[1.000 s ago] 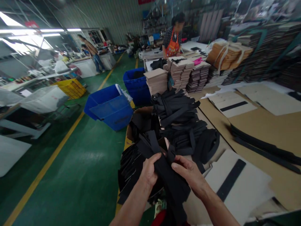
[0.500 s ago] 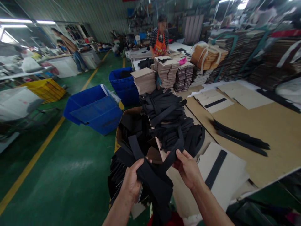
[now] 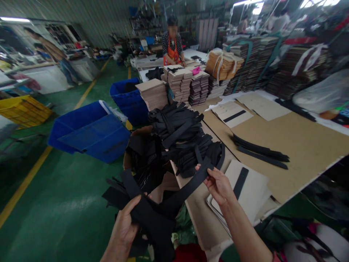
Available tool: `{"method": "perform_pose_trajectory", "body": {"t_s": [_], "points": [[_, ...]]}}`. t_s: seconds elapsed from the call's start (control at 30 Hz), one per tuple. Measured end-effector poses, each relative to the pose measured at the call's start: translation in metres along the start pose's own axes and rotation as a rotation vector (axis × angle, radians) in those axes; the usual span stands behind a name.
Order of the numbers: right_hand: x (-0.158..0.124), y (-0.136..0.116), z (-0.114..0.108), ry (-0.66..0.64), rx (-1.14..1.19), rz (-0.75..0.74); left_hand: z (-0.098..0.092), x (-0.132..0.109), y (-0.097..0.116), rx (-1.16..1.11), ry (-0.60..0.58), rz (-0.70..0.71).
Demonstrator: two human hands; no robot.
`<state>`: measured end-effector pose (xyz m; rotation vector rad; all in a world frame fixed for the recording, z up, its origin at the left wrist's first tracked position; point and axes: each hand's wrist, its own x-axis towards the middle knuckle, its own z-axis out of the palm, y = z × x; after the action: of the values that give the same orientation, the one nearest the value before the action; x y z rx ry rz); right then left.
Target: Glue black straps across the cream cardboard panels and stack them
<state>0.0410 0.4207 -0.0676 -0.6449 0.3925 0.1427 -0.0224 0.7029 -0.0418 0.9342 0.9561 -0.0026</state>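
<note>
My left hand (image 3: 127, 222) is closed on a bunch of black fabric strips (image 3: 152, 218) at the bottom centre, thumb on top and the loose ends hanging down. Between thumb and fingers, my right hand (image 3: 216, 183) pinches the end of one black strip (image 3: 188, 187), which stretches across to the bunch. Just beyond my right hand, a heap of black strips (image 3: 188, 154) lies on the table edge. Below and left of the heap is a carton (image 3: 127, 153) holding black pieces. Beside my right wrist are pale sheets (image 3: 253, 182) with a black strip on top.
Two blue bins (image 3: 92, 133) stand on the green floor at left, a yellow crate (image 3: 25, 111) farther off. Stacks of cut boards (image 3: 177, 85) line the table's back. Behind them is a person in an orange apron (image 3: 173, 51). Curved black strips (image 3: 259, 149) lie at right.
The view has swung right. My left hand has moved left and down with the bunch, away from my right hand, and the strip between them shows at greater length.
</note>
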Motion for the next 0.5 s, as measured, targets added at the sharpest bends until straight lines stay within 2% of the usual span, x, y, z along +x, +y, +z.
{"method": "perform_pose_trajectory", "body": {"t_s": [0.13, 0.3, 0.4, 0.5], "points": [[0.007, -0.006, -0.013, 0.031, 0.015, -0.041, -0.009, 0.003, 0.008, 0.002, 0.027, 0.003], [0.024, -0.024, -0.019, 0.094, -0.206, -0.138, -0.017, 0.004, 0.009, 0.036, 0.032, -0.009], [0.048, -0.050, -0.012, 0.131, -0.319, -0.194, -0.014, -0.004, 0.004, 0.065, -0.046, -0.051], [0.070, -0.068, 0.000, 0.223, -0.494, -0.294, -0.003, -0.013, -0.006, 0.078, -0.213, -0.090]]}}
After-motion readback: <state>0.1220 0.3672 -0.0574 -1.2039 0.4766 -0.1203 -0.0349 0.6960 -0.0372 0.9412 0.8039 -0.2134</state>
